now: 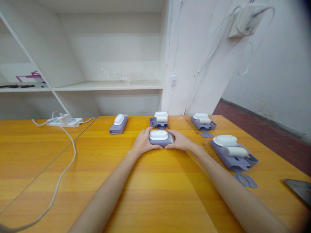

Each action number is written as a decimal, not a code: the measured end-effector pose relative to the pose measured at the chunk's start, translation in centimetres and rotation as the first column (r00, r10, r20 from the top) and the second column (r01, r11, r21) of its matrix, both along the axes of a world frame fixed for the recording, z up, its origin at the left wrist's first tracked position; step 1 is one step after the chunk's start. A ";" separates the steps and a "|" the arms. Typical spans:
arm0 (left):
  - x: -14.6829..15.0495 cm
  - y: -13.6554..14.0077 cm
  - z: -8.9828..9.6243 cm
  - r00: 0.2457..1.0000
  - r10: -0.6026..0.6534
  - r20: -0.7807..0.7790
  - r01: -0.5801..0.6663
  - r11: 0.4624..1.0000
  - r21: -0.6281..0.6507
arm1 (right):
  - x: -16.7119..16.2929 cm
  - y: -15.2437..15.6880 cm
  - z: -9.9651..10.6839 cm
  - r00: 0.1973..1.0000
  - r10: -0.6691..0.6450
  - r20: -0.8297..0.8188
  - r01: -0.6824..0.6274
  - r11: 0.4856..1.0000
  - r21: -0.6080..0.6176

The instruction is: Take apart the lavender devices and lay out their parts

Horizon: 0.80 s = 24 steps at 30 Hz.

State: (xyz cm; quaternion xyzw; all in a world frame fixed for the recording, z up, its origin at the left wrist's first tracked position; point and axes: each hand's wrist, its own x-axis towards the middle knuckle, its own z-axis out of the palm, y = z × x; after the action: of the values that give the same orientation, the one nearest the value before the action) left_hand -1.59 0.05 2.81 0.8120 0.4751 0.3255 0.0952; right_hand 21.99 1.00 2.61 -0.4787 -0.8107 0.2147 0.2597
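Observation:
Between my two hands is a grey-purple plastic case with a white oval, nubby-topped piece on it. My left hand grips the left end, thumb along the near edge. The opposite end is held by my right hand, its thumb also at the near side. Just behind, a similar grey-purple set carries a white oval piece and a white roller. Whether the held case rests on the table or is slightly raised, I cannot tell.
A closed-looking case with a white top lies back left. Two opened sets, one farther and one nearer, lie right with springs and flat grey pieces. A power strip trails a white cable. A dark flat object sits at the right edge.

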 end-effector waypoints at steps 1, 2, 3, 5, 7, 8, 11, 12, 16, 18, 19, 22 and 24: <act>0.0 0.0 0.0 1.000 0.003 0.001 -0.003 1.000 -0.002 | 0.0 0.1 0.2 1.000 -0.006 0.029 0.005 1.000 0.005; 0.0 0.0 0.1 1.000 0.003 0.004 -0.003 1.000 -0.002 | -0.1 0.1 0.5 0.998 -0.012 0.063 0.011 1.000 0.013; 0.0 0.0 0.1 1.000 0.000 0.006 0.000 1.000 -0.001 | -0.1 0.1 0.8 0.995 -0.017 0.101 0.014 1.000 0.026; -0.1 0.0 0.1 1.000 -0.012 0.013 0.012 1.000 0.005 | -0.3 0.1 1.3 0.985 -0.018 0.172 0.009 0.999 0.053; -0.2 0.1 0.0 0.999 -0.032 0.024 0.032 0.999 0.016 | -0.3 0.2 1.7 0.977 -0.008 0.214 -0.007 0.998 0.066; -0.3 0.1 -0.1 0.999 -0.040 0.033 0.040 0.999 0.024 | -0.3 0.2 1.8 0.975 0.000 0.222 -0.015 0.998 0.064; -0.4 0.2 -0.4 0.996 -0.054 0.067 0.051 0.998 0.047 | -0.1 0.5 1.9 0.974 0.040 0.221 -0.046 0.999 0.021; -0.4 0.2 -0.4 0.995 -0.056 0.078 0.052 0.997 0.053 | -0.1 0.6 1.9 0.974 0.053 0.219 -0.055 0.999 0.003; -0.4 0.1 -0.6 0.993 -0.059 0.103 0.052 0.996 0.070 | 0.1 0.8 2.0 0.974 0.045 0.223 -0.044 0.999 -0.010; -0.5 0.1 -0.6 0.992 -0.045 0.119 0.037 0.997 0.068 | 0.3 0.7 2.0 0.975 -0.005 0.220 0.005 1.000 0.003; -0.6 0.1 -0.6 0.991 -0.033 0.130 0.024 0.998 0.064 | 0.4 0.5 1.9 0.978 -0.035 0.206 0.035 0.999 0.002; -0.7 0.2 -0.8 0.984 0.013 0.177 -0.025 0.998 0.064 | 0.9 -0.1 1.4 0.990 -0.095 0.103 0.099 0.994 -0.037; -0.7 0.3 -0.9 0.978 0.037 0.204 -0.053 0.996 0.074 | 1.3 -0.7 0.8 0.993 -0.116 0.019 0.117 0.992 -0.056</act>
State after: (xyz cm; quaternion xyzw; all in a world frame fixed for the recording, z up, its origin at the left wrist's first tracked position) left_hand -2.32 0.34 1.91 0.7668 0.4677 0.4273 0.1034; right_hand 23.31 0.31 3.39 -0.5343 -0.7769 0.2183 0.2516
